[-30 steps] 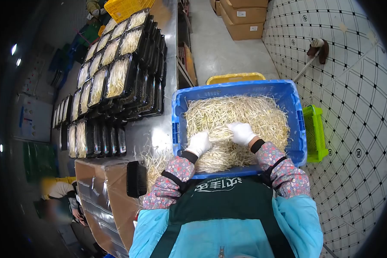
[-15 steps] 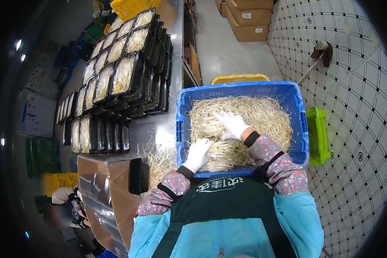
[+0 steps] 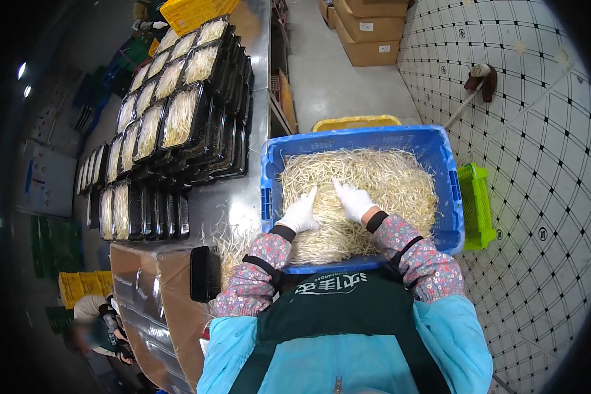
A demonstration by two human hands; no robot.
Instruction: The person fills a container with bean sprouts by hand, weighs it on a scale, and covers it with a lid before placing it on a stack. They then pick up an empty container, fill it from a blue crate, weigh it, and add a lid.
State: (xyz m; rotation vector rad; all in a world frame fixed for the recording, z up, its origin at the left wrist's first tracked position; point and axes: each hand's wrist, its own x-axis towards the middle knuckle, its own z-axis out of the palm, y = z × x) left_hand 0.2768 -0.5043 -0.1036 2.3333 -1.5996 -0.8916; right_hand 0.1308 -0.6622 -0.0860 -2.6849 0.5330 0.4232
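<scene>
A blue crate in front of me holds a deep layer of pale bean sprouts. Both my hands wear white gloves and touch the sprouts. My left hand is at the crate's left side, its index finger stretched forward and its thumb apart. Opposite it, near the middle, my right hand has its index finger extended forward and left. Sprouts lie between the hands, and some of the lower fingers are hidden among them.
Stacked black trays of sprouts stand on the metal table at left. Nearer are a lone black tray, loose sprouts and a cardboard box. A green basket is right of the crate. Another person is at lower left.
My left hand has moved forward over the sprouts. The right hand has turned and its fingers have drawn back from the left part of the pile. The view has shifted slightly.
</scene>
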